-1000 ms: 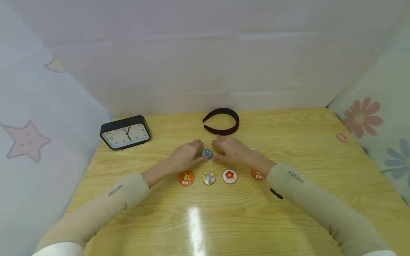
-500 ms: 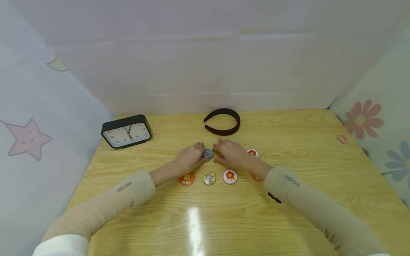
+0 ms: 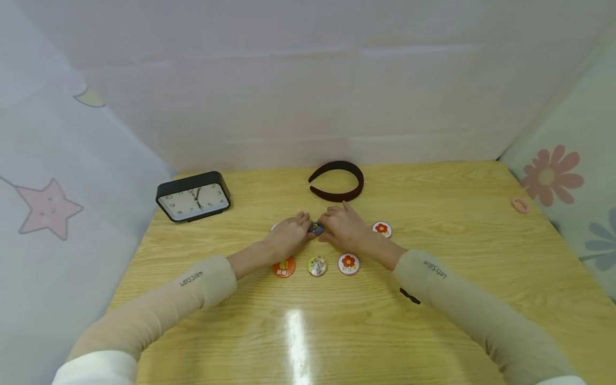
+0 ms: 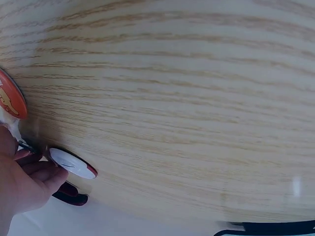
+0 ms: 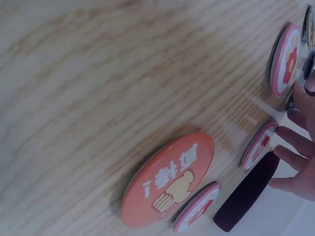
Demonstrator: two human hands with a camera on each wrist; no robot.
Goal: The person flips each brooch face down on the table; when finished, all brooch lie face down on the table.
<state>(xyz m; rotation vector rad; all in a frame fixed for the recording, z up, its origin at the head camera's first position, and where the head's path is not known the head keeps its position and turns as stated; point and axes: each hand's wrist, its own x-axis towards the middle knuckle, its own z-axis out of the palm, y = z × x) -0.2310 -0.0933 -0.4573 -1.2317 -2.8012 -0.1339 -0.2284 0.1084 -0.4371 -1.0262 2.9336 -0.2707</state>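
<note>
A small blue button badge with a portrait [image 3: 315, 229] is tilted between my two hands at mid-table. My left hand [image 3: 287, 238] pinches its left edge, with thumb and fingertips bent. From the other side my right hand [image 3: 345, 229] grips it with thumb and fingers, hiding part of it. Nearer me lie an orange thumbs-up badge [image 3: 284, 267], a yellow badge [image 3: 317, 266] and a red-flower badge [image 3: 348, 264]. Another flower badge [image 3: 382, 229] sits right of my right hand. A white badge [image 4: 71, 162] lies beside my left fingers in the left wrist view.
A dark headband [image 3: 353, 182] lies behind the hands. At the left back stands a black clock [image 3: 193, 197]. A black bow-shaped piece [image 3: 410, 295] lies near the right sleeve, and a pink ring [image 3: 520, 205] at the far right. One more orange badge [image 5: 170, 182] shows in the right wrist view.
My hands have closed in on the blue badge from both sides. It lay flat facing up before, and now it is tipped between the fingers.
</note>
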